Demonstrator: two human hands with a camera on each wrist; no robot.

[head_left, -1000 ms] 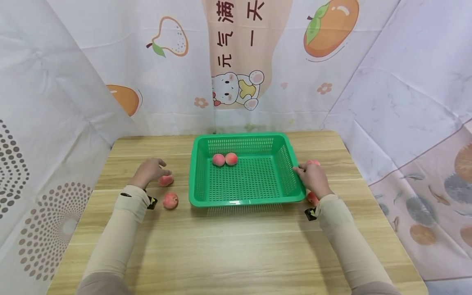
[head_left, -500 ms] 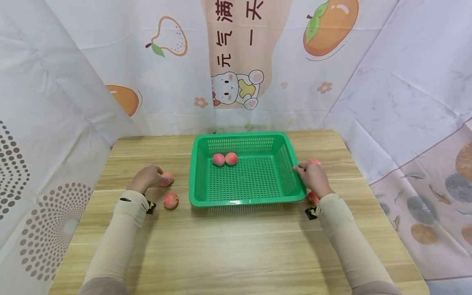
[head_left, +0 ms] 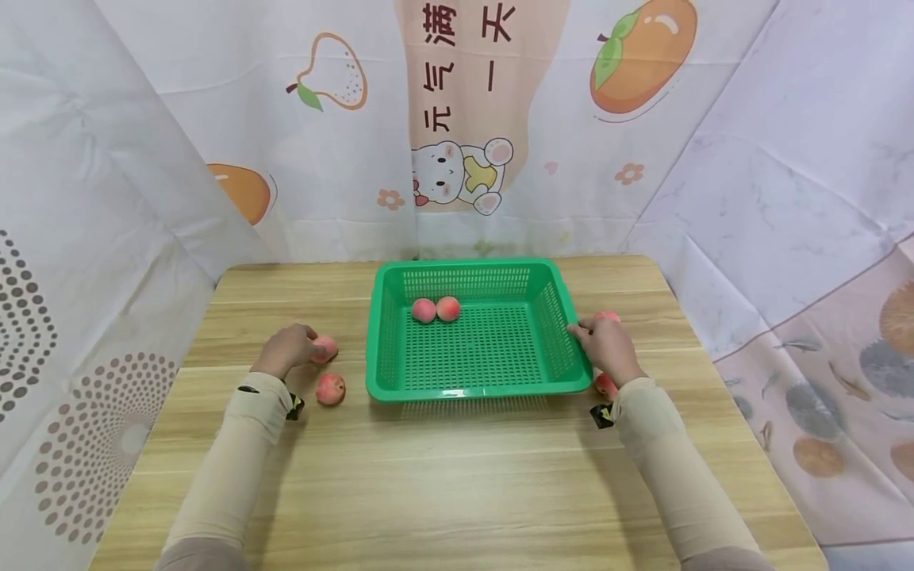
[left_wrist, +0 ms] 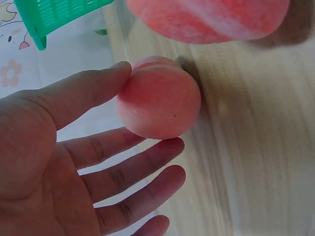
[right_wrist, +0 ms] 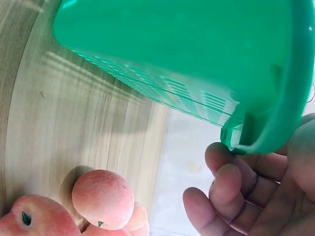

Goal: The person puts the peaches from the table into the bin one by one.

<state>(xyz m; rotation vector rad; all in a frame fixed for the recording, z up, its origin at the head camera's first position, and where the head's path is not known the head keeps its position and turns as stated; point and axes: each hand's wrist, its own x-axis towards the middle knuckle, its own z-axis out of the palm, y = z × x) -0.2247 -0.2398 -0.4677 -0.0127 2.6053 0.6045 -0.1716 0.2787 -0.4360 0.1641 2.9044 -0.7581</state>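
Observation:
In the head view my left hand [head_left: 286, 349] is at a pink peach [head_left: 326, 348] on the left of the table. The left wrist view shows the thumb and forefinger pinching this peach [left_wrist: 160, 103], the other fingers spread below. A second peach [head_left: 331, 388] lies just nearer to me. My right hand [head_left: 609, 349] grips the right rim of a green plastic basket [head_left: 478, 392], fingers curled under its edge [right_wrist: 275, 132] in the right wrist view. Two peaches, one pink [head_left: 424, 310] and one redder [head_left: 448, 308], sit side by side inside, towards the back left.
More peaches lie right of the basket, partly hidden by my right hand: one behind it [head_left: 608, 316], one in front [head_left: 605, 386]. Up close, several cluster there, including a round peach [right_wrist: 103, 199]. A printed curtain [head_left: 321, 198] hangs behind the wooden table [head_left: 457, 492].
My left hand has come down and its thumb and forefinger have closed about the peach, which has shifted slightly to the right. The right hand and the basket stay put.

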